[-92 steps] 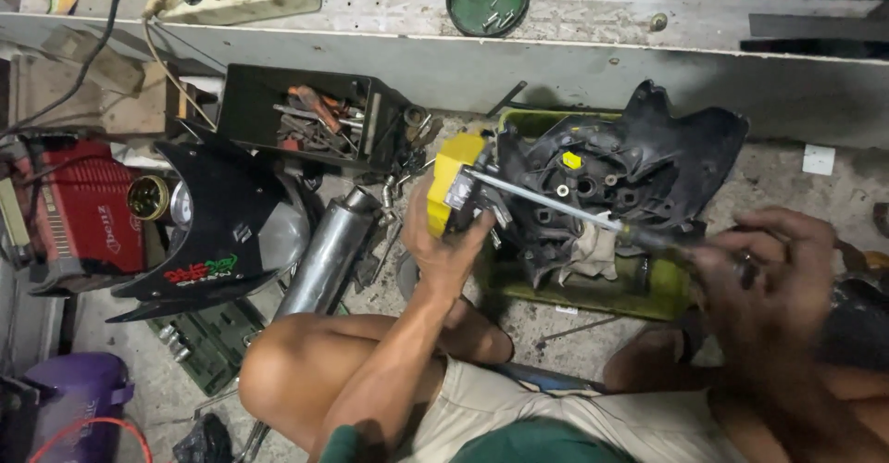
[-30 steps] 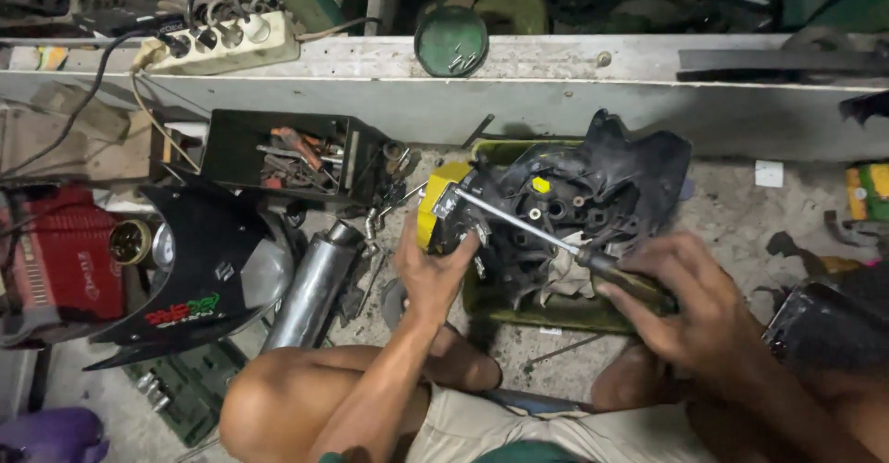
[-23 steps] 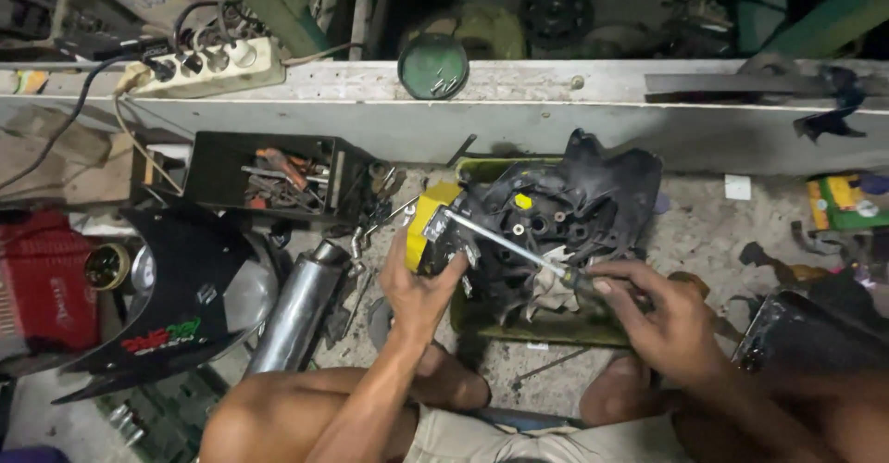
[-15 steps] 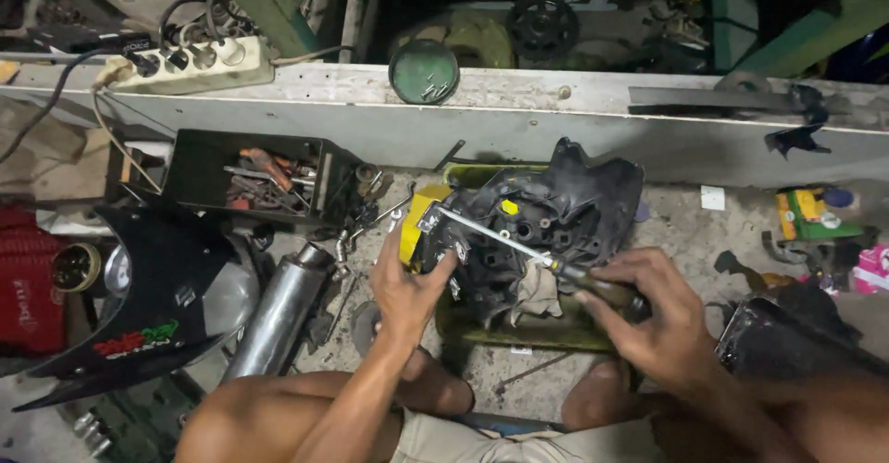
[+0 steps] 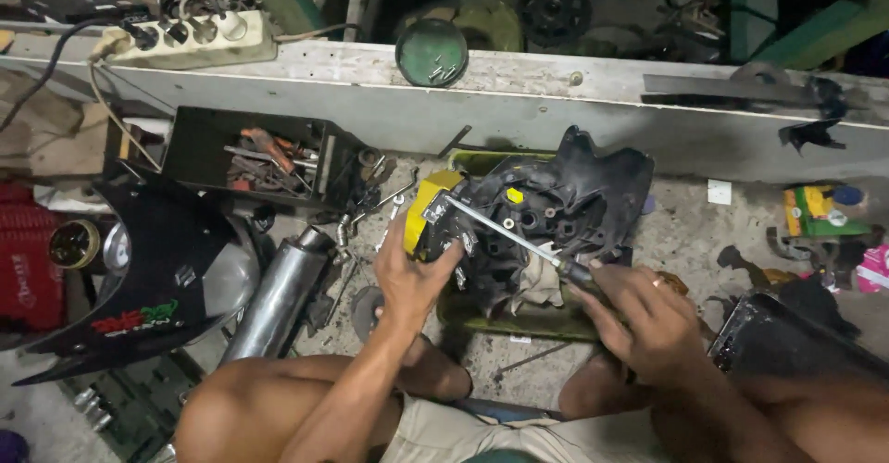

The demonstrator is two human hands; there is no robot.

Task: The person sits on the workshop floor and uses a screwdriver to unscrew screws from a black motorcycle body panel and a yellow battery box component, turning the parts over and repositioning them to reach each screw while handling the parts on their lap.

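Note:
A black plastic motorcycle headlight housing (image 5: 565, 204) with a yellow lamp part (image 5: 428, 206) at its left end rests on a green tray (image 5: 482, 310) on the floor. My left hand (image 5: 410, 273) grips the housing's left end, beside the yellow part. My right hand (image 5: 639, 319) is closed around the dark handle of a long screwdriver (image 5: 505, 233). Its metal shaft runs up and left, and the tip sits against the housing near the yellow part. A pale rag (image 5: 537, 282) lies under the shaft.
An open black toolbox (image 5: 250, 157) with hand tools stands at the left. A black motorcycle fairing (image 5: 148, 278) and a chrome exhaust pipe (image 5: 278, 292) lie lower left. A power strip (image 5: 190, 42) and a round green lid (image 5: 431, 53) sit on the concrete ledge. A black box (image 5: 787, 338) is at right.
The view has shifted, so everything sits further left and lower. My right hand has slid closer to the housing along the screwdriver line. My left hand keeps its grip on the housing.

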